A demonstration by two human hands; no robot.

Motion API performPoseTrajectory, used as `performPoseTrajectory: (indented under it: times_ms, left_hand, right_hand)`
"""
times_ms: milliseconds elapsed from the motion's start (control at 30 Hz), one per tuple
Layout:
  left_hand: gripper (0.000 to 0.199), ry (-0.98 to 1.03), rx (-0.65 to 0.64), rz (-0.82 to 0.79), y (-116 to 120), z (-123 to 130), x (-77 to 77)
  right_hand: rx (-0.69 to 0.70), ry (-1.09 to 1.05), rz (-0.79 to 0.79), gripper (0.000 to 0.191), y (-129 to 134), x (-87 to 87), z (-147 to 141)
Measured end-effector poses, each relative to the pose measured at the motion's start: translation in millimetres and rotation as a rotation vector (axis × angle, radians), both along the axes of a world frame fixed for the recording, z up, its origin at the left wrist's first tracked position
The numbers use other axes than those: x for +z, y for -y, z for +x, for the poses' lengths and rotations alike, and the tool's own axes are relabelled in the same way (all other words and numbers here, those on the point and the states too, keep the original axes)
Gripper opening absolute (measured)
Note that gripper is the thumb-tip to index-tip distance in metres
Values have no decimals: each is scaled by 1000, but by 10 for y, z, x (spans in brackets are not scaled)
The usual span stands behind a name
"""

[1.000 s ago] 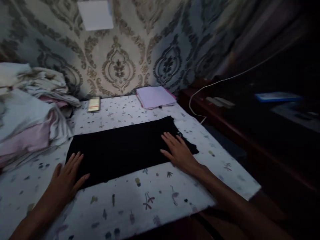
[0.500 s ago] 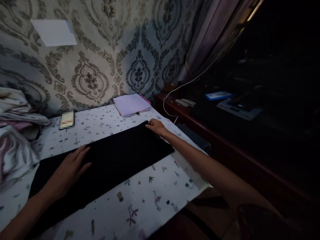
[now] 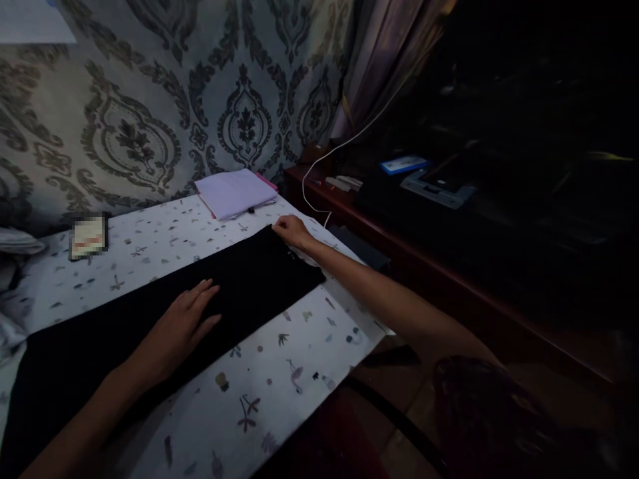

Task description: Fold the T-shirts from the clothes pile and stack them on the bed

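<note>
A long black cloth (image 3: 249, 286), laid out as a flat strip, crosses the patterned white sheet (image 3: 294, 352); whether it is a garment I cannot tell. My left hand (image 3: 177, 326) rests palm down near the middle of the cloth, its fingers spread and nothing in its grip. At the far right corner, my right hand (image 3: 292, 233) pinches the cloth's edge between thumb and fingers. Something pale with small marks shows under my right wrist, mostly hidden by it.
Behind the cloth lie a lilac folder (image 3: 234, 193) and a pixelated card-like object (image 3: 88, 237). Crumpled fabric (image 3: 12, 319) is at the left edge. To the right, a dark red wooden desk (image 3: 359, 219) holds a blue-edged item (image 3: 404, 164); a white cable (image 3: 305, 189) hangs over it.
My left hand has slid right along the cloth, towards its right end. My right hand stays at the corner, pinching it. The view has turned a little to the right.
</note>
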State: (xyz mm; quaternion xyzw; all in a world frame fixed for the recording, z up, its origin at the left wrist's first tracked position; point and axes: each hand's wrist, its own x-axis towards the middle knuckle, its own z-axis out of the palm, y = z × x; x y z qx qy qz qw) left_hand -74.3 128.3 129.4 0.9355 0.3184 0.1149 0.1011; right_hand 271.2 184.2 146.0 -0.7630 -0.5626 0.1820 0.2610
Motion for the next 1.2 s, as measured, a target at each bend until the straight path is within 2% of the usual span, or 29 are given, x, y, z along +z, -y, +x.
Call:
performPoseTrajectory:
  times_ms: [100,233,333,400,533,767,933,1100,1200]
  left_hand:
    - [52,43,20,10,73,-50,-19]
    - [51,65,8,23,133,-65,-56]
    - [51,58,-5,43,157,-27,-97]
    - [49,49,-10,54,172,-3,-129]
    - [47,32,8,52,219,-16,-165]
    - [46,37,52,-6,313,-44,-102]
    - [46,32,59,32,312,51,-125]
    - [41,-2,85,39,368,54,-128]
    - [44,-62,115,19,439,55,-95]
  right_hand:
    - [29,-52,11,23,372,19,126]
    - [98,-162,-3,36,1019,-9,298]
    - [125,-151,7,32,1370,-59,313]
    - [104,-100,9,24,1479,-94,278]
    - [61,-13,13,21,1503,-128,205]
    - [-7,116,30,20,1480,-86,119]
    - [51,69,156,5,1460,-118,118]
    - [63,188,226,9,1447,-203,146]
    - [134,315,345,25,1344,-242,21]
